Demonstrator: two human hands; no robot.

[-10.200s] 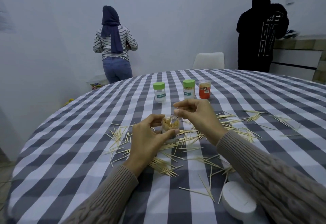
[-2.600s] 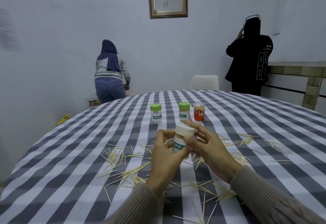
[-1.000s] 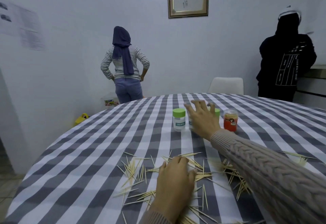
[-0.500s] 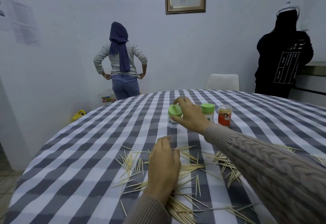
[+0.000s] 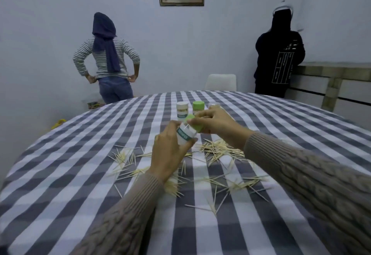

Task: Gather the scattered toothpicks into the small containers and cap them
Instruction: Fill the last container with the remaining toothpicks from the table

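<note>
Above the table my left hand point(image 5: 167, 152) grips a small clear toothpick container point(image 5: 185, 134), tilted to the right. My right hand point(image 5: 217, 123) holds its green cap point(image 5: 193, 124) at the container's top. Several loose toothpicks point(image 5: 216, 150) lie scattered on the checked tablecloth point(image 5: 80, 164) under and around both hands. Behind the hands stand a white-capped container point(image 5: 182, 110), a green-capped container point(image 5: 198, 106) and a third container point(image 5: 214, 105), mostly hidden by my right hand.
Two people stand with their backs to me: one in a striped top point(image 5: 106, 60) at the left, one in black point(image 5: 279, 54) at the right. A white chair point(image 5: 220, 82) stands at the table's far edge. A counter point(image 5: 337, 86) runs along the right wall.
My right hand has brought the green-capped container from the row toward me. My left hand has risen off the toothpicks and taken hold of the container's body.
</note>
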